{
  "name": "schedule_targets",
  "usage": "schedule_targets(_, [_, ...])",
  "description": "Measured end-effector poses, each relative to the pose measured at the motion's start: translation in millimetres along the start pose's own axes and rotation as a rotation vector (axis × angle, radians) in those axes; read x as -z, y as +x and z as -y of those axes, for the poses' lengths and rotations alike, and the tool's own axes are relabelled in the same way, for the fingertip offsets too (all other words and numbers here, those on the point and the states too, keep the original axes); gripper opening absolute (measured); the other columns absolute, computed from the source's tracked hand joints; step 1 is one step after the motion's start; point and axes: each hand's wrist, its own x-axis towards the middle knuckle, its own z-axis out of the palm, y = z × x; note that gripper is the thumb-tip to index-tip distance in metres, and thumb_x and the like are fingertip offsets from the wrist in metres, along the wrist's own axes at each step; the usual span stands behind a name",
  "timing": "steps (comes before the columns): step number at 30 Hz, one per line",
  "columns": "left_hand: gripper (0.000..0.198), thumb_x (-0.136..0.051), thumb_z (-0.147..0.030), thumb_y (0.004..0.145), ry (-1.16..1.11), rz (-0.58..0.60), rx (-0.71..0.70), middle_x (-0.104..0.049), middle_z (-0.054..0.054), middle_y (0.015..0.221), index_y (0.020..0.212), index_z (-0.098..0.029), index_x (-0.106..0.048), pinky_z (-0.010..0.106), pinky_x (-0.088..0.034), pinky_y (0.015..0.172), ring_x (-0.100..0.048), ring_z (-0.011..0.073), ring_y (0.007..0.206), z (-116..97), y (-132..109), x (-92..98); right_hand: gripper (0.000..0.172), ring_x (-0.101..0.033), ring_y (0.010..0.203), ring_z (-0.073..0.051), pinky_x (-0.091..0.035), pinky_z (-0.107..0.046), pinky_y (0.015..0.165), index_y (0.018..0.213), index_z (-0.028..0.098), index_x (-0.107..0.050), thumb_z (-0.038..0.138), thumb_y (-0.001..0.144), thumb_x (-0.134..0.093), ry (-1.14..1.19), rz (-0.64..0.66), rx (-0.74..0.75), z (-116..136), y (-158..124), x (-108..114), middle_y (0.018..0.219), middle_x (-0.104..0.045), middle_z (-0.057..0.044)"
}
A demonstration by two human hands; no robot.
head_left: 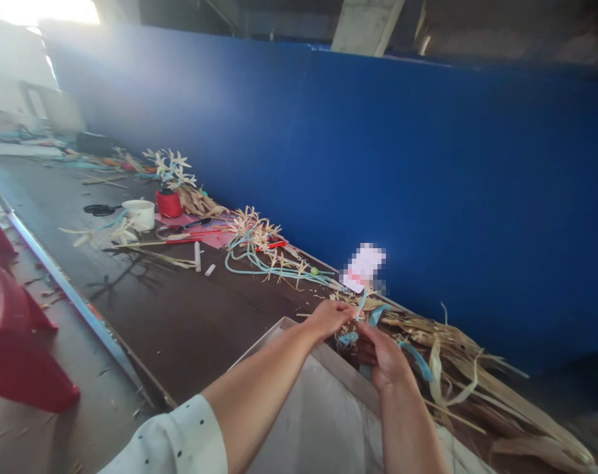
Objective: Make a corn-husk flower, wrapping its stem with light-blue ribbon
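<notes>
My left hand (331, 317) reaches in above the corner of a pale box, its fingers pinched on a thin light-blue stem (362, 303). Close beside it, my right hand (386, 359) has its thumb and forefinger at the lower part of the same stem, the other fingers curled and partly hidden. Light-blue strips (377, 315) and dry husk scraps lie around the fingertips. To the right of my right hand, a long heap of dried husks (457, 342) spreads along the table. Just beyond my hands stands a blurred white card (363, 266).
A pale open box (323, 401) sits below my forearms. On the dark table (205, 336) lie husk flowers on blue stems (259, 230), a white cup (139, 215), a red thread spool (168, 203) and black scissors (101, 209). A blue partition (378, 158) borders the back; red stools (17, 342) stand left.
</notes>
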Motion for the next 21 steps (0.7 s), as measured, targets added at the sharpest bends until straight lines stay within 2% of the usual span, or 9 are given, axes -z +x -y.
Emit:
schedule_targets(3, [0.039,-0.053,-0.044,0.074,-0.116,0.086,0.028,-0.060,-0.001,0.067,0.099,-0.018,-0.068,0.017,-0.034,0.054,-0.041,0.0070,0.055,-3,-2,1.4,0.033,-0.020,0.035,-0.002,-0.009,-0.016,0.034,0.063,0.017,-0.050,0.034,0.052,-0.075,0.148,0.061,-0.118,4,-3,-1,0.044,-0.029,0.011])
schedule_targets(6, [0.036,-0.056,-0.041,0.072,-0.178,0.105,0.049,-0.059,0.000,0.064,0.095,-0.017,-0.069,0.016,-0.031,0.051,-0.038,0.0059,0.053,-4,-1,2.3,0.033,-0.021,0.036,-0.002,-0.009,-0.015,0.034,0.066,0.016,-0.050,0.031,0.052,-0.076,0.175,0.069,-0.126,6,-5,-2,0.046,-0.030,0.011])
schedule_targets(10, [0.033,-0.062,-0.038,0.068,-0.218,0.043,0.079,-0.059,0.000,0.064,0.088,-0.014,-0.070,0.017,-0.030,0.050,-0.037,0.0053,0.053,-1,2,1.9,0.033,-0.019,0.036,-0.001,-0.009,-0.016,0.035,0.071,0.016,-0.054,0.034,0.052,-0.075,0.092,0.062,-0.128,7,-6,-3,0.043,-0.029,0.011])
schedule_targets(15, [0.028,-0.067,-0.033,0.063,-0.281,-0.025,0.106,-0.052,-0.003,0.052,0.079,-0.010,-0.069,0.018,-0.027,0.048,-0.034,0.0039,0.047,1,5,0.1,0.035,-0.018,0.036,-0.003,-0.008,-0.019,0.037,0.077,0.014,-0.059,0.034,0.051,-0.073,0.015,0.025,-0.063,8,-7,-7,0.040,-0.028,0.011])
schedule_targets(21, [0.016,-0.067,-0.025,0.064,-0.305,-0.082,0.108,-0.052,-0.003,0.051,0.069,-0.009,-0.066,0.019,-0.035,0.054,-0.041,0.0050,0.049,-1,6,-1.1,0.042,-0.027,0.036,-0.005,-0.015,-0.021,0.037,0.084,0.013,-0.064,0.037,0.051,-0.072,-0.085,-0.059,0.003,10,-11,-13,0.040,-0.038,0.009])
